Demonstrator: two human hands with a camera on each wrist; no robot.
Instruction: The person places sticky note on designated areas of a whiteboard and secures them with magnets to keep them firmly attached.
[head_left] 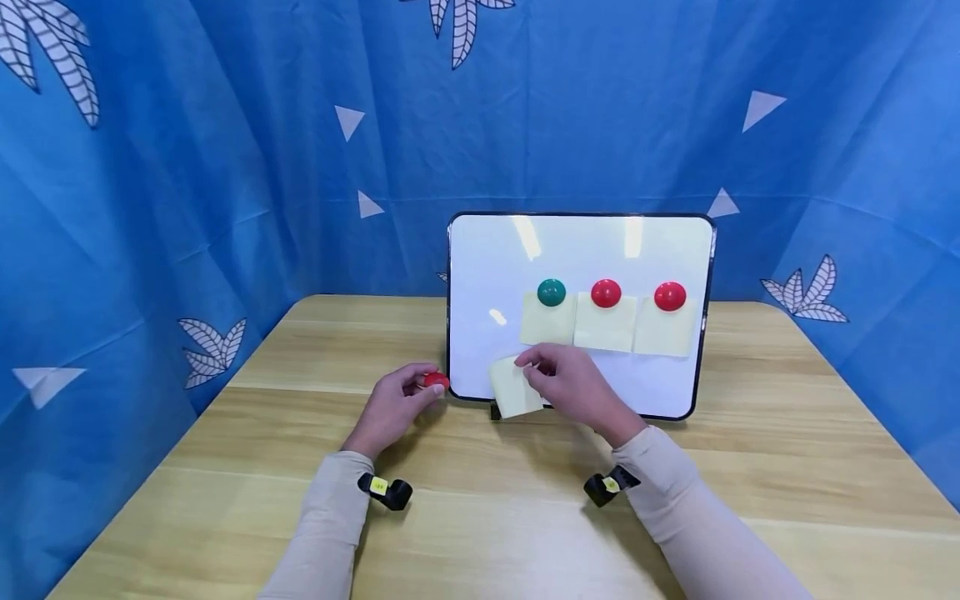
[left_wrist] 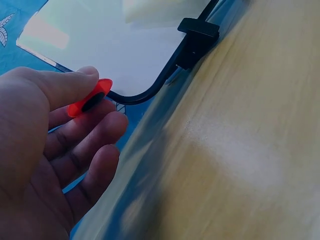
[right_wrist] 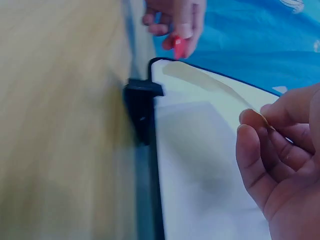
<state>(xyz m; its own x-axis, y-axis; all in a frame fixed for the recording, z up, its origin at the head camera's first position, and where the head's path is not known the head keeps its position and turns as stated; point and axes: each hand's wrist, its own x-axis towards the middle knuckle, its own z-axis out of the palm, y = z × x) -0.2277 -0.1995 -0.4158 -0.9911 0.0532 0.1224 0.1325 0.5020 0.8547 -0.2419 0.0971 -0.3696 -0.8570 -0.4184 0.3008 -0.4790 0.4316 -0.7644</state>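
Between thumb and fingers, my left hand [head_left: 392,407] pinches a red round magnet [head_left: 436,380] beside the lower left corner of a whiteboard [head_left: 487,275]. The magnet's dark underside shows in the left wrist view. My right hand [head_left: 573,382] pinches a pale yellow sticky note [head_left: 515,389] by its upper edge, in front of the board's lower part. In the right wrist view this note [right_wrist: 200,79] appears nearly edge-on and bent. Three more pale notes hang in a row on the board, one under a green magnet [head_left: 551,292], two under red magnets [head_left: 606,293].
The whiteboard stands tilted on a wooden table [head_left: 480,533], with a black clip foot [left_wrist: 200,37] at its lower edge. A blue patterned curtain [head_left: 600,100] hangs behind and at both sides. Each wrist wears a small black camera [head_left: 386,491].
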